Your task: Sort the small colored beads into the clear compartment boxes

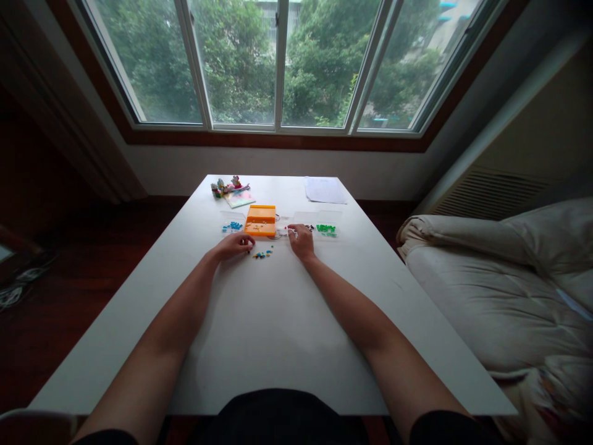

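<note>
My left hand (pixel 236 245) rests on the white table beside a small loose pile of blue, yellow and green pieces (pixel 263 253). Its fingers are curled together, and what they hold, if anything, is too small to make out. My right hand (pixel 301 241) lies at the clear compartments right of the orange box (pixel 260 227), fingers bent close to a small red and white item (pixel 287 229). Whether it grips that item is unclear. The orange box stands open with small pale pieces inside. Blue pieces (pixel 232 227) lie in a clear tray on the left, green pieces (pixel 326 229) in one on the right.
Small figurines (pixel 229 185) and a colourful card (pixel 239 198) sit at the back left of the table (pixel 278 321). White paper sheets (pixel 325 190) lie at the back right. A cushioned sofa (pixel 491 278) stands to the right, and a window is beyond the table.
</note>
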Demonstrator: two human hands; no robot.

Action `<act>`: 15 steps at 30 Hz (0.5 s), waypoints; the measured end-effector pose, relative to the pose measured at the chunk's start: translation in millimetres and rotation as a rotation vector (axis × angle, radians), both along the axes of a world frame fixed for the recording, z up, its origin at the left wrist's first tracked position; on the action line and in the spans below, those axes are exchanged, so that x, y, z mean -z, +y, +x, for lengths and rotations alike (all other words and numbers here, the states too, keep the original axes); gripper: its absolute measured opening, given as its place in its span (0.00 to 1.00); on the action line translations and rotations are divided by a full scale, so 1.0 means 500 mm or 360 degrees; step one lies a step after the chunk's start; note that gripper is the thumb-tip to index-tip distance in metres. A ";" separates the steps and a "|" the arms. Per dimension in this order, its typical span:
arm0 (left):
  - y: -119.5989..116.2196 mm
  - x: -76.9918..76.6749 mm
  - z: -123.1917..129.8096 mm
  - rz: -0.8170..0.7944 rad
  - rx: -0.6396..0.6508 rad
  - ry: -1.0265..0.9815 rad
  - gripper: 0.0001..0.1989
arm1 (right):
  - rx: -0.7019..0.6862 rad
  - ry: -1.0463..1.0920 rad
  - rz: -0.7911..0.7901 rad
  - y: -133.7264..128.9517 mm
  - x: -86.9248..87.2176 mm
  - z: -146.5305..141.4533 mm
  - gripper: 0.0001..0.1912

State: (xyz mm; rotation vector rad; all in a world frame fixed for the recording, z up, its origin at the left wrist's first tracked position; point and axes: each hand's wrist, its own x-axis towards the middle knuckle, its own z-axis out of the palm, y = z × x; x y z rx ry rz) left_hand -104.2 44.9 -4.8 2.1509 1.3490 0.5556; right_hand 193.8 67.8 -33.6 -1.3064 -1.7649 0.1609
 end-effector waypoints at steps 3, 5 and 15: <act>0.002 0.000 -0.005 -0.0019 0.0063 -0.0004 0.19 | -0.0003 0.0005 -0.0005 0.000 0.001 -0.001 0.14; 0.003 0.001 -0.007 -0.0024 0.0078 -0.0006 0.20 | -0.0005 0.0012 -0.0011 0.000 0.000 -0.002 0.14; -0.001 0.005 -0.004 0.0006 0.0001 -0.0064 0.17 | -0.0006 -0.0007 -0.0048 -0.002 -0.001 -0.002 0.14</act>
